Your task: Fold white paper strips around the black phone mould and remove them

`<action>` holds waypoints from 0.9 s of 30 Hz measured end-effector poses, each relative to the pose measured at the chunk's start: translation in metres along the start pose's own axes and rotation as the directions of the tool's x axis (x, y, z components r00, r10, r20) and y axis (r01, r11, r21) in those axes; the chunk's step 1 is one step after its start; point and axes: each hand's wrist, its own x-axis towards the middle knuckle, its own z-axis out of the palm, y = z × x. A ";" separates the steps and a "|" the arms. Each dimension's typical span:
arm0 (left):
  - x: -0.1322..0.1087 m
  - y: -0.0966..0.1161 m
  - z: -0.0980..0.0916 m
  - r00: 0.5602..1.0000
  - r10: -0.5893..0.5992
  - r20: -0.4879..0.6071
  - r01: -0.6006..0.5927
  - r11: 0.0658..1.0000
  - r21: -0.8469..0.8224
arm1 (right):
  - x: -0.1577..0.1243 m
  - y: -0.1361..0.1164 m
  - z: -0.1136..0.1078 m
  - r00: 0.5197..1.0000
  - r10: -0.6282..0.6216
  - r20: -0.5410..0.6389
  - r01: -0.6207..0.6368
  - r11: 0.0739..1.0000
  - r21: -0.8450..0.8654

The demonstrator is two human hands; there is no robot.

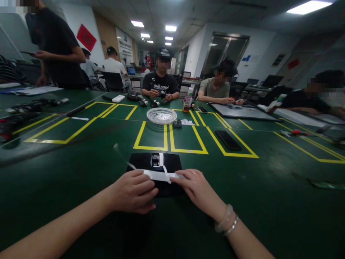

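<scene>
A white paper strip stretches between my two hands, above a glossy black panel lying on the green table. My left hand has its fingers curled round the strip's left end. On the right end, my right hand pinches the strip between thumb and fingers. A narrow white piece rises from the strip near my right fingertips. At the panel's far edge sits a small black and silver part with a white patch beside it. The panel's near side is partly hidden by my hands.
Beyond the panel stands a white plastic basket. A black phone lies to the right inside yellow tape lines. A bottle stands farther back. Several people sit round the table; one person stands at the left. Cables lie at left.
</scene>
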 end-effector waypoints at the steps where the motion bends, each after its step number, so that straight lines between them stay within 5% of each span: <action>1: 0.000 0.001 0.000 1.000 0.000 0.016 0.000 1.000 0.009 | 0.000 -0.002 0.000 0.999 -0.013 0.034 0.015 0.999 -0.050; 7: 0.002 -0.005 0.008 0.958 -0.175 0.229 0.182 0.983 -0.013 | -0.002 -0.014 0.001 0.998 -0.007 0.057 0.015 0.988 -0.151; 11: 0.002 -0.009 0.013 0.874 -0.373 0.313 0.387 0.922 0.016 | -0.003 -0.017 0.001 0.999 0.003 0.041 0.003 0.986 -0.164; 16: -0.001 -0.012 0.015 0.782 -0.446 0.436 0.491 0.871 0.010 | -0.001 -0.013 0.001 0.999 -0.038 0.013 0.040 0.989 -0.145; 23: 0.003 -0.018 0.008 0.796 -0.450 0.405 0.523 0.848 -0.086 | 0.000 -0.002 -0.003 0.995 -0.035 -0.094 0.021 0.989 -0.145; 27: -0.012 -0.041 -0.001 0.776 -0.528 0.345 0.564 0.826 -0.002 | 0.000 0.003 -0.005 0.992 -0.033 -0.124 0.013 0.988 -0.155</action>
